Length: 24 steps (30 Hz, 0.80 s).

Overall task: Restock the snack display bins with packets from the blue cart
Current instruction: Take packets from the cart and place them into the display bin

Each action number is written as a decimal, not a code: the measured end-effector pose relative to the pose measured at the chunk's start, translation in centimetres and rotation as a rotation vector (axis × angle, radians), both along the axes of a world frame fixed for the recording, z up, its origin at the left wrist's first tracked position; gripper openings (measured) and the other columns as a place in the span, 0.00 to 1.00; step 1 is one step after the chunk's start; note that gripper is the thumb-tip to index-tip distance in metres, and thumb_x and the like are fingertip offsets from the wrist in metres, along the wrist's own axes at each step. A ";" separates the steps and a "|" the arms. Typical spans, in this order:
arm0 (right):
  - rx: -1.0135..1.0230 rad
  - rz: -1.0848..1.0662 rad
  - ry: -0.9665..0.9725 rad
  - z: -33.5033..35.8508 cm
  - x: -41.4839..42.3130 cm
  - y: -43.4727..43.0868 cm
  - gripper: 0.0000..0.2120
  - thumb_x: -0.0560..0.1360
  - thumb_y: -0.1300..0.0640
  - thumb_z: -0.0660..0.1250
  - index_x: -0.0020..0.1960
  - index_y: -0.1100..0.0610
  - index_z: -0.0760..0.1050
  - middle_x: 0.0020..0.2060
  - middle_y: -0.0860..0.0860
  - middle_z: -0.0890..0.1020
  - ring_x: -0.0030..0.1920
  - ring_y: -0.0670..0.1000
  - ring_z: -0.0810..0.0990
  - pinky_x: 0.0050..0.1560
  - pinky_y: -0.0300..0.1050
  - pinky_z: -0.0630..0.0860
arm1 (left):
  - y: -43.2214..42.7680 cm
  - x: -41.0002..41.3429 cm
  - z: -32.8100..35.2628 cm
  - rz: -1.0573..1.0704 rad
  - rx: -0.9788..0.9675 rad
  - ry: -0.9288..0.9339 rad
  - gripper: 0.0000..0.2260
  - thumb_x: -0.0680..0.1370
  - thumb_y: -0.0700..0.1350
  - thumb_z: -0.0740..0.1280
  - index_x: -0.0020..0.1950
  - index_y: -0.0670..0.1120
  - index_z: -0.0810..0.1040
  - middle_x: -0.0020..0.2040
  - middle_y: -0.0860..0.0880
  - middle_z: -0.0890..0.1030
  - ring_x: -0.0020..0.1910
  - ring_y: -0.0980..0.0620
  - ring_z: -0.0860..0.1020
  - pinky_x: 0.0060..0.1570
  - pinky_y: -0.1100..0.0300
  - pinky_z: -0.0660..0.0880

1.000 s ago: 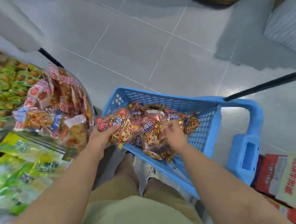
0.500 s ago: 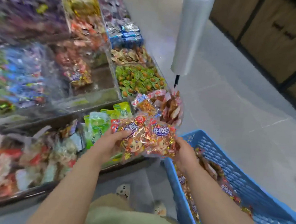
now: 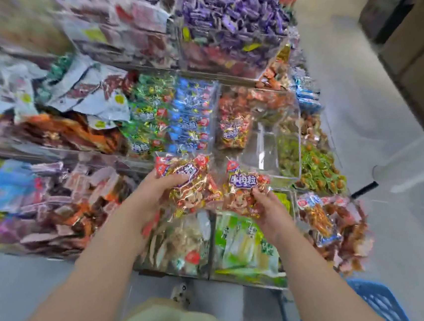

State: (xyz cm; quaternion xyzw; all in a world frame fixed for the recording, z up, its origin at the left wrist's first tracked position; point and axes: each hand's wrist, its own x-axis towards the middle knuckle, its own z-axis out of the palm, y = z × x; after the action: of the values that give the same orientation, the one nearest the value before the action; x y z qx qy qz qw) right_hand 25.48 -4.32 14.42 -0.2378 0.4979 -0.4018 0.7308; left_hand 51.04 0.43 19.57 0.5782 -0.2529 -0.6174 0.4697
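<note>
Grips a bunch of red-and-gold packets [image 3: 185,183] in the left hand [image 3: 160,196], fingers curled round its near edge. Pinches a second bunch [image 3: 244,189] of the same kind in the right hand [image 3: 271,210], thumb on the front. Holds the two side by side, touching or very nearly so, label faces up, above the near row of display bins [image 3: 211,251]. Probably does so to carry the whole lot across in one go and to match the labels against the stock.

Seems to aim at the clear bin [image 3: 271,150] just beyond, bare on its right side, with matching packets [image 3: 233,128] stacked on its left. Has both bunches jutting far of the palms toward that bin, so likely needs only a short reach forward before letting go. Stands with the blue cart [image 3: 382,314] at the near right corner; cannot tell what lies inside it.
</note>
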 end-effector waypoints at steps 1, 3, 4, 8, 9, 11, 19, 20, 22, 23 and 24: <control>-0.021 -0.001 -0.022 0.2 0.9 -0.8 0.05 0.75 0.63 0.65 0.49 0.57 0.76 0.40 0.53 0.85 0.38 0.50 0.84 0.36 0.44 0.80 | -0.6 1.5 0.6 -0.024 -0.027 -0.024 0.23 0.60 0.48 0.77 0.53 0.48 0.79 0.40 0.49 0.85 0.36 0.51 0.84 0.30 0.57 0.78; -0.047 -0.011 -0.033 0.7 2.3 -2.2 0.07 0.75 0.63 0.65 0.53 0.59 0.75 0.44 0.55 0.84 0.41 0.52 0.83 0.43 0.48 0.80 | -1.9 3.9 1.7 -0.076 -0.077 -0.057 0.23 0.57 0.53 0.77 0.51 0.53 0.81 0.44 0.50 0.85 0.40 0.49 0.84 0.35 0.52 0.81; -0.058 -0.023 -0.026 1.0 2.7 -2.9 0.10 0.75 0.63 0.65 0.56 0.59 0.74 0.46 0.55 0.83 0.43 0.52 0.82 0.48 0.50 0.79 | -2.6 4.8 2.2 -0.099 -0.097 -0.066 0.25 0.57 0.53 0.77 0.53 0.55 0.80 0.46 0.49 0.85 0.43 0.48 0.84 0.40 0.49 0.81; -0.096 -0.061 0.029 2.3 3.4 -5.7 0.08 0.75 0.65 0.65 0.54 0.60 0.73 0.42 0.53 0.84 0.40 0.51 0.83 0.46 0.48 0.81 | -5.4 6.2 3.7 -0.172 -0.166 -0.105 0.27 0.61 0.51 0.78 0.58 0.52 0.77 0.51 0.50 0.85 0.48 0.49 0.84 0.42 0.52 0.81; -0.106 -0.068 0.063 2.6 3.4 -6.5 0.06 0.75 0.65 0.65 0.50 0.58 0.73 0.39 0.52 0.85 0.37 0.49 0.84 0.37 0.44 0.81 | -6.1 6.2 3.9 -0.181 -0.184 -0.115 0.25 0.62 0.50 0.79 0.57 0.53 0.77 0.51 0.52 0.85 0.48 0.51 0.84 0.40 0.56 0.80; -0.139 -0.061 0.112 3.1 3.4 -8.3 0.06 0.75 0.66 0.65 0.48 0.56 0.73 0.38 0.51 0.85 0.36 0.49 0.84 0.33 0.42 0.80 | -7.6 6.0 4.2 -0.164 -0.202 -0.125 0.23 0.63 0.49 0.78 0.56 0.54 0.77 0.51 0.53 0.85 0.49 0.51 0.83 0.41 0.57 0.80; -0.208 -0.035 0.269 2.5 2.1 -16.0 0.15 0.73 0.60 0.70 0.59 0.56 0.74 0.51 0.53 0.84 0.51 0.55 0.83 0.52 0.51 0.78 | -13.1 4.8 3.9 -0.045 -0.162 -0.086 0.27 0.58 0.55 0.79 0.54 0.51 0.77 0.50 0.49 0.85 0.53 0.41 0.82 0.53 0.44 0.78; -0.206 0.004 0.358 2.0 2.1 -16.7 0.17 0.72 0.59 0.71 0.60 0.56 0.74 0.53 0.54 0.83 0.53 0.55 0.82 0.56 0.53 0.77 | -13.7 4.5 3.8 -0.035 -0.154 -0.083 0.28 0.58 0.56 0.80 0.54 0.50 0.77 0.49 0.48 0.85 0.53 0.40 0.81 0.53 0.44 0.77; -0.198 0.098 0.475 1.0 2.4 -17.9 0.17 0.72 0.60 0.71 0.60 0.57 0.74 0.54 0.55 0.82 0.53 0.55 0.81 0.56 0.52 0.76 | -14.8 4.1 3.7 -0.014 -0.147 -0.080 0.31 0.58 0.60 0.77 0.56 0.47 0.76 0.51 0.46 0.84 0.54 0.38 0.80 0.56 0.42 0.75; -0.196 0.138 0.490 0.4 2.8 -18.4 0.16 0.73 0.61 0.71 0.60 0.59 0.74 0.55 0.57 0.82 0.51 0.55 0.81 0.53 0.50 0.78 | -15.4 4.0 3.6 -0.001 -0.141 -0.078 0.33 0.58 0.61 0.77 0.57 0.46 0.76 0.52 0.45 0.84 0.54 0.38 0.80 0.57 0.41 0.74; -0.191 0.169 0.494 -0.1 3.1 -18.8 0.16 0.73 0.64 0.70 0.60 0.61 0.73 0.54 0.59 0.81 0.48 0.55 0.81 0.47 0.47 0.78 | -15.9 3.9 3.5 0.009 -0.131 -0.077 0.34 0.57 0.60 0.77 0.57 0.45 0.76 0.51 0.44 0.84 0.53 0.38 0.80 0.57 0.41 0.74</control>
State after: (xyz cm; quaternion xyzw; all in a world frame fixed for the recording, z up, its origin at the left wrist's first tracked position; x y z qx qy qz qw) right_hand 28.57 -23.16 14.30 -0.4369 0.5993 -0.3144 0.5925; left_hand 54.96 -15.52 23.10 0.5706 -0.3081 -0.5746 0.4993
